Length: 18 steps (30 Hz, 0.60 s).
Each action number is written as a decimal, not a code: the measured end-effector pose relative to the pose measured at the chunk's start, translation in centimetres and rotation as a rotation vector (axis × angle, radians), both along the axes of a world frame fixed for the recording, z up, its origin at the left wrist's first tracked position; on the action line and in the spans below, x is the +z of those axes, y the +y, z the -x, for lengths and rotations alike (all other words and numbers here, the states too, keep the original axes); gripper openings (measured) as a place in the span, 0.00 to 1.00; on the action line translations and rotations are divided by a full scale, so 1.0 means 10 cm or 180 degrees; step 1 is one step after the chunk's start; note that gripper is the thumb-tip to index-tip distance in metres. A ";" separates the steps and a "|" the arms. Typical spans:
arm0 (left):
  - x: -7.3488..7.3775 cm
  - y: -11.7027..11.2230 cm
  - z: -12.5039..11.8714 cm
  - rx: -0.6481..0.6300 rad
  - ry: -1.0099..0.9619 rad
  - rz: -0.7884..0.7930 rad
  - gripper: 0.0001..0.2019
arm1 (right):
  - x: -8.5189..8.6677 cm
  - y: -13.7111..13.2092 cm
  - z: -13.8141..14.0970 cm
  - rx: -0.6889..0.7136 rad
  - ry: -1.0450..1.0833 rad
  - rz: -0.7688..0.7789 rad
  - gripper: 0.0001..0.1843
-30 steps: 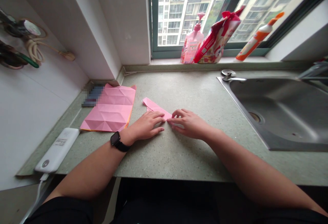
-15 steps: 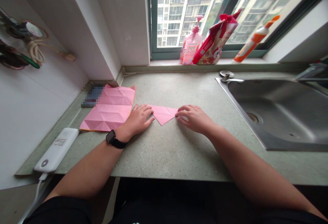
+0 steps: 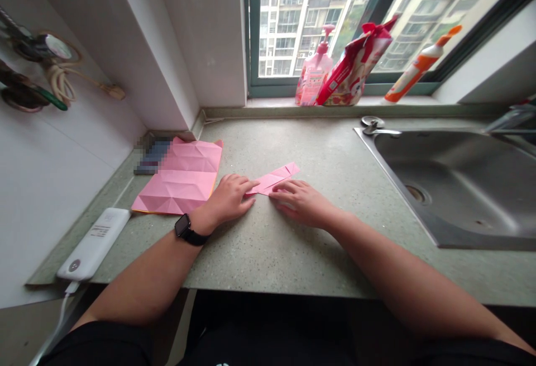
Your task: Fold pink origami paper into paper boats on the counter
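A small folded pink paper (image 3: 276, 177) lies on the speckled green counter (image 3: 293, 243), its far end pointing up and right. My left hand (image 3: 229, 198), with a black watch on the wrist, rests flat with fingers stretched onto the paper's left end. My right hand (image 3: 299, 202) lies palm down beside it, fingers pressing the paper's near edge. The two hands almost touch over the paper.
A larger creased pink sheet (image 3: 181, 179) lies left of my hands. A white power bank (image 3: 94, 244) sits at the counter's left edge. A steel sink (image 3: 460, 187) fills the right. A pink pump bottle (image 3: 314, 75), red pouch (image 3: 355, 64) and orange-capped bottle (image 3: 414, 70) stand on the sill.
The folded paper has been turned on the counter: its free end pointed up-left, then lay spread between my hands, and now points up-right. My hands have come together again.
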<state>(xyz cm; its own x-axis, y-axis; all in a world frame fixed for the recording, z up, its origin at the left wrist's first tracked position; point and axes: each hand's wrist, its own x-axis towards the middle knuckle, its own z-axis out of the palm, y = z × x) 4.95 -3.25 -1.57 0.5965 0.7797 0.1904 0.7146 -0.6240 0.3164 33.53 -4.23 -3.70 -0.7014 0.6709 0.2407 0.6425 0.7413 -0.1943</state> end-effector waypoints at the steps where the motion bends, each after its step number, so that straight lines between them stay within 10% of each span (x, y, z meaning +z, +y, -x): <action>1: 0.00 0.00 0.00 -0.0016 -0.0012 -0.0017 0.21 | 0.00 0.02 -0.02 -0.0035 -0.0009 -0.0017 0.19; 18: -0.10 0.06 -0.07 0.0256 -0.0449 0.0038 0.16 | -0.03 0.03 0.01 0.0120 0.0054 -0.0061 0.19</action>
<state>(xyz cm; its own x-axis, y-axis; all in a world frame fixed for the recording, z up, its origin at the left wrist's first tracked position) 5.70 -2.62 -2.59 0.5001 0.8265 0.2584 0.7099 -0.5622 0.4243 33.48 -3.92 -4.02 -0.7218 0.6392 0.2653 0.6107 0.7686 -0.1904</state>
